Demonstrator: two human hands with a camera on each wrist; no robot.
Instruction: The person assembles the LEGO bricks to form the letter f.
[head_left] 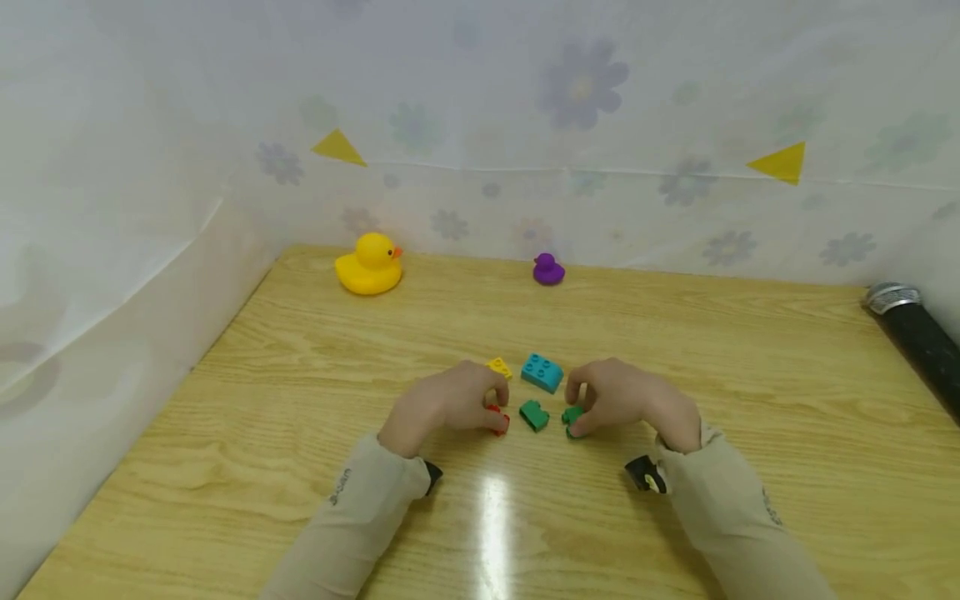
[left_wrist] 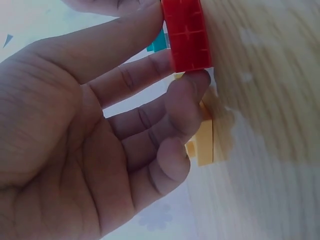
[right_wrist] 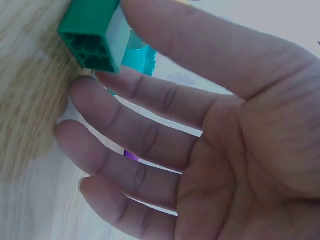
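Observation:
With thumb and forefinger, my left hand (head_left: 450, 402) pinches a red toy building brick (left_wrist: 188, 37) at the tabletop. A yellow brick (head_left: 499, 367) lies just beyond those fingers, partly hidden by them. My right hand (head_left: 628, 392) holds a green brick (right_wrist: 90, 25) between thumb and forefinger; its hollow underside shows in the right wrist view. The other fingers of this hand are loosely bent and spread. Between the hands another green brick (head_left: 534, 415) lies on its side. Behind it sits a blue brick (head_left: 542, 372), studs up.
The wooden table (head_left: 247, 417) carries a yellow rubber duck (head_left: 369, 265) at back left and a small purple duck (head_left: 549, 270) at back centre. A black microphone (head_left: 918, 333) lies along the right side. A flower-patterned white curtain (head_left: 480, 100) hangs behind the table.

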